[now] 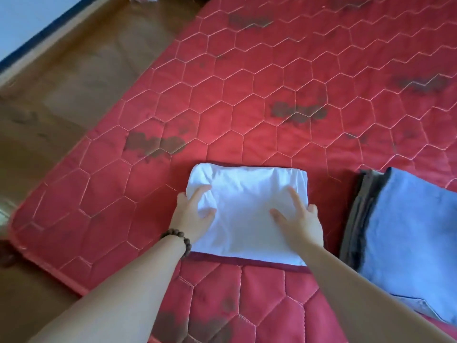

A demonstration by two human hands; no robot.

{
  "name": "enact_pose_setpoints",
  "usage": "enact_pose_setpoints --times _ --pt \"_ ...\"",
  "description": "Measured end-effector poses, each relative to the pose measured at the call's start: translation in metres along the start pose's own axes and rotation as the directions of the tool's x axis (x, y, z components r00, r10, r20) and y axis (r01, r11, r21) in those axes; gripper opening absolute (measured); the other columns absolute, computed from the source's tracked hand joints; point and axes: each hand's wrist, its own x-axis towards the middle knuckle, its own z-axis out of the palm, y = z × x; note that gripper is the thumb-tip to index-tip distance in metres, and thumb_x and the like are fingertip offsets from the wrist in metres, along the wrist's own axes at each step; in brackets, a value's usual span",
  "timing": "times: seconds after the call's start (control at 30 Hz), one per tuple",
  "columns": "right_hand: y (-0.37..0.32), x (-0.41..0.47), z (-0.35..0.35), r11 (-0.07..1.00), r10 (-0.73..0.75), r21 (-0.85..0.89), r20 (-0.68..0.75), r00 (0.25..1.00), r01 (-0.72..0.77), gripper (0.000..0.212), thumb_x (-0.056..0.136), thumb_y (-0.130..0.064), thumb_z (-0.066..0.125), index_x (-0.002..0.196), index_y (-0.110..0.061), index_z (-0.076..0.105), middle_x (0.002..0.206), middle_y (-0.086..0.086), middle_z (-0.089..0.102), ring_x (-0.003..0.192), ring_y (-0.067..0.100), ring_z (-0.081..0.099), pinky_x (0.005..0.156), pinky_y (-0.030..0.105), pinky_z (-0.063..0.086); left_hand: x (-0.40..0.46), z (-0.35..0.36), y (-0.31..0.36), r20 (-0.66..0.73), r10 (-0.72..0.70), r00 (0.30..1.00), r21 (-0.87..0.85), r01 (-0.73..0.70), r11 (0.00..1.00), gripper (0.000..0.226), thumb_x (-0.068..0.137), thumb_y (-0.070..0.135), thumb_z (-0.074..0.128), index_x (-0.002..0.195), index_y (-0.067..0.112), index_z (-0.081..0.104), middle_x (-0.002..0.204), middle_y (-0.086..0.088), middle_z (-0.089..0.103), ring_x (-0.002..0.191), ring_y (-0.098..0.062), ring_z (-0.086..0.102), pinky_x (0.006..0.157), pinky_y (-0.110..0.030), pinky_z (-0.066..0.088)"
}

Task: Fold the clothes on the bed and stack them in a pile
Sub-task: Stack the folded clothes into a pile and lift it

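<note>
- I see a white shirt point(247, 209), folded to a rectangle, lying flat on the bed point(284, 95) near its front edge.
- Under the shirt sits a dark red garment point(247, 260); only a thin strip of it shows along the shirt's near edge and a sliver at the far edge.
- My left hand point(195, 214) rests on the shirt's left side, fingers spread and slightly bent, bunching the cloth a little; thumb lies over the left edge. Not a pinch as far as I can tell.
- My right hand point(299, 219) lies on the shirt's right side, fingers spread and mostly straight, pressing the cloth flat.
- Bead bracelet point(178, 240) on the left wrist.
- To the right, apart from the shirt, a pile: folded jeans point(410, 238) on top, light blue, with a brown garment point(358, 219) under them sticking out on the left side.
- Bed cover is red, quilted in hexagons, with dark blotches.
- Wood floor point(61, 90) left of the bed; a white wall with a dark skirting strip at top left.
</note>
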Motion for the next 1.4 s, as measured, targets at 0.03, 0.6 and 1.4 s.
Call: enact_pose_setpoints --times 0.03,0.6,1.4 --pt "-0.001 -0.001 -0.002 0.999 0.019 0.033 0.026 0.999 -0.020 0.067 0.079 -0.062 0.056 0.133 -0.067 0.016 0.093 -0.007 0.035 0.068 0.015 0.054 0.051 0.023 0.037 0.003 0.001 0.003 0.016 -0.009 1.000 -0.024 0.010 1.000 0.053 0.084 0.025 0.065 0.130 0.044 0.048 0.107 -0.005 0.043 0.088 -0.024 0.056 0.081 -0.028 0.046" --pt "0.098 -0.064 -0.192 0.958 -0.044 0.253 -0.329 0.943 0.133 0.054 0.085 -0.021 0.065 0.126 -0.052 0.047 0.102 -0.018 0.044 0.084 -0.011 0.052 0.061 0.010 0.039 -0.065 0.053 0.220 -0.072 0.408 0.910 -0.036 -0.411 0.911 0.054 0.081 0.014 0.068 0.130 0.035 0.058 0.111 -0.002 0.058 0.083 -0.022 0.060 0.072 -0.016 0.035" --pt "0.224 -0.010 -0.213 0.862 -0.311 -0.456 -0.129 0.942 0.222 0.058 0.098 -0.053 0.030 0.151 -0.044 0.009 0.162 -0.005 -0.010 0.147 0.020 -0.019 0.113 0.061 -0.012 -0.085 0.240 0.303 0.248 0.711 0.658 0.608 -0.677 0.414 0.058 0.090 0.037 0.049 0.146 0.027 0.038 0.160 0.002 0.020 0.149 -0.024 0.008 0.120 -0.050 0.004"
